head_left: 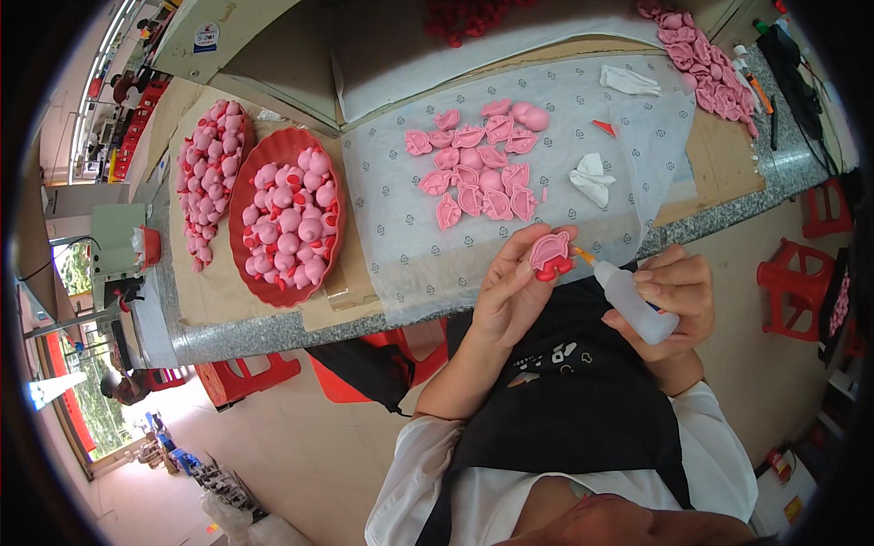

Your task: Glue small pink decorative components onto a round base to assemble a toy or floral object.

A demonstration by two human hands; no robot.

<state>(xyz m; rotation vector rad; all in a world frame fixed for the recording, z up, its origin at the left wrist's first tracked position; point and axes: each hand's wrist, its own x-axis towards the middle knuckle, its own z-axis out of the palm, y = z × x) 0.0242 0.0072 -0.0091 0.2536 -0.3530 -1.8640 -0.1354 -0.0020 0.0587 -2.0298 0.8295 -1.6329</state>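
Observation:
Between the fingers of my left hand is a small pink molded piece with a red part at its lower side. My right hand is wrapped round a translucent squeeze bottle. The bottle is tilted, and its thin orange nozzle points at the right edge of the pink piece; whether they touch I cannot tell. Beyond my hands, several hollow pink shell-like pieces lie grouped on a white printed sheet.
A red scalloped bowl holds many pink-and-red round pieces, beside a heaped second container. More pink shells pile up at far right. Crumpled white tissues lie on the sheet. Red stools stand beyond the granite table edge.

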